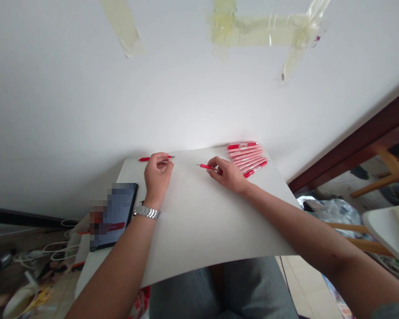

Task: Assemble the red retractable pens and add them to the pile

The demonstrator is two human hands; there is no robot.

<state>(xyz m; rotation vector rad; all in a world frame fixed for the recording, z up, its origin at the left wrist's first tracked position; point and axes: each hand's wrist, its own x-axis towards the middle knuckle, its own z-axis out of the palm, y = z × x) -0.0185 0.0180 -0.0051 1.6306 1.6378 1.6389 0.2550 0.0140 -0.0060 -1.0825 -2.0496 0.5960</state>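
My left hand (158,175), with a metal watch (146,210) on its wrist, is over the left back of the white table (193,221). Its fingers are curled toward the thumb in a pinch; whatever they may hold is too small to make out. A red pen (144,159) lies behind that hand, its tip showing past the fingers. My right hand (228,173) is closed on another red pen (204,166), whose end points left. Just behind and beside the right hand is a row of red pens (248,155), several of them pale pink along the barrel.
A tablet (119,217), partly blurred out, lies at the table's left edge. Behind the table rises a white wall (173,97) with yellowed tape (269,31). White cables (53,252) and a bucket (21,301) are at lower left. Clear plastic bags (339,212) lie at right.
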